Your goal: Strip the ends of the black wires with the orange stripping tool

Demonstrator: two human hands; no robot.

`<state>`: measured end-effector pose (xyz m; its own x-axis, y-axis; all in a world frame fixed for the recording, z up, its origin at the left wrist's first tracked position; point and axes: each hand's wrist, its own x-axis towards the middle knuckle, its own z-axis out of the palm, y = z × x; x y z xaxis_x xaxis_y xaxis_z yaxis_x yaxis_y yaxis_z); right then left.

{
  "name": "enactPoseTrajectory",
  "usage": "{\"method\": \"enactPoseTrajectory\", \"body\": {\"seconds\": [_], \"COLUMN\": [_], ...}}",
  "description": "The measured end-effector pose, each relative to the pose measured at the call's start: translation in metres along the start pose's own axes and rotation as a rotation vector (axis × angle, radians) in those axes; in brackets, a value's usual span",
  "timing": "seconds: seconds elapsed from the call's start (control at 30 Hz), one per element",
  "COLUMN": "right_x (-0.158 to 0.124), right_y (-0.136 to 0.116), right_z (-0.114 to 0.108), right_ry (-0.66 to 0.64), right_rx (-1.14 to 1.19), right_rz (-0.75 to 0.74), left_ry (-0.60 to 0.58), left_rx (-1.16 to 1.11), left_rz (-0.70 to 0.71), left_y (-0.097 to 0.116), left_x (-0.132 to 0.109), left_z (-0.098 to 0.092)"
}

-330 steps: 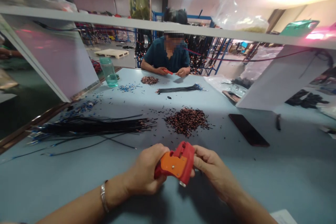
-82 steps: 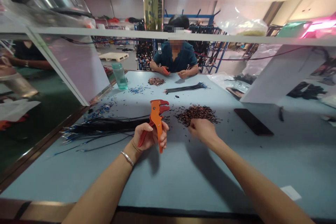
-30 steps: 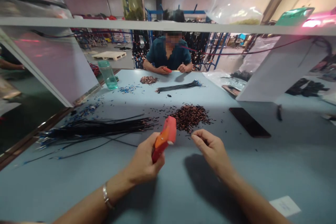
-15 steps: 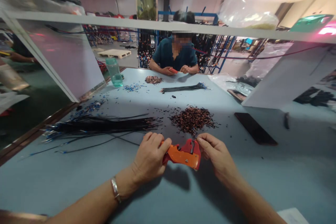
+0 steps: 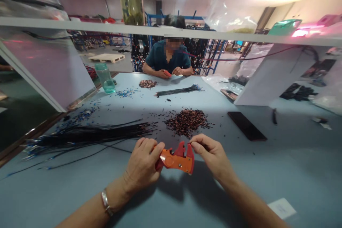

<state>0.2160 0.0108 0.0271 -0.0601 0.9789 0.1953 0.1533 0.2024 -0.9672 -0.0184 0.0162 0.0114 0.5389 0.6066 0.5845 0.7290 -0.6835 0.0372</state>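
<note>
The left hand (image 5: 143,162) wraps the tool (image 5: 176,161), smooth orange and red plastic, above the table (image 5: 213,206); its red mouth gapes, its handles mostly hidden. The right hand (image 5: 213,155) pinches closed beside it, any bit held too tiny to identify. Beyond lies a coarse, coppery-black heap (image 5: 188,122).

Orange-and-red plier-like tool (image 5: 175,161), jaws parted, sideways in the left hand (image 5: 143,162), seemingly raised

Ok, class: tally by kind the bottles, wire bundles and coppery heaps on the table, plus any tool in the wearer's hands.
Bottle: 1
Wire bundles: 2
Coppery heaps: 2
Tool in left hand: 1
Total: 6
</note>
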Motion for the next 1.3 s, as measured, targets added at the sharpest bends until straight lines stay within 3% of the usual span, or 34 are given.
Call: {"method": "enactPoseTrajectory", "body": {"seconds": [0.2,0.37,0.63,0.77,0.87,1.03,1.3], "right_x": [0.000,-0.002,-0.005,-0.004,-0.001,0.004,0.002], "right_y": [-0.003,-0.007,-0.010,-0.010,-0.010,-0.008,-0.003], "right_z": [-0.003,-0.002,-0.002,-0.004,-0.009,-0.012,-0.009], "right_ry": [-0.005,-0.008,0.011,-0.049,-0.118,-0.151,-0.160], "right_rx": [-0.216,-0.273,-0.351,-0.377,-0.337,-0.229,-0.416], "right_rz": [-0.166,-0.322,-0.430,-0.489,-0.483,-0.349,-0.384], "left_ry": [0.024,-0.027,-0.134,-0.147,-0.134,-0.126,-0.061], "left_rx": [-0.105,-0.219,-0.347,-0.367,-0.353,-0.338,-0.302], "left_rz": [0.014,0.009,-0.040,-0.053,-0.047,-0.041,-0.023], "left_y": [-0.001,-0.002,-0.001,-0.002,-0.003,-0.003,-0.003], "left_x": [0.001,0.001,0.004,0.004,0.002,0.002,-0.001], "left_z": [0.000,0.000,-0.004,-0.003,-0.001,-0.001,0.003]}}
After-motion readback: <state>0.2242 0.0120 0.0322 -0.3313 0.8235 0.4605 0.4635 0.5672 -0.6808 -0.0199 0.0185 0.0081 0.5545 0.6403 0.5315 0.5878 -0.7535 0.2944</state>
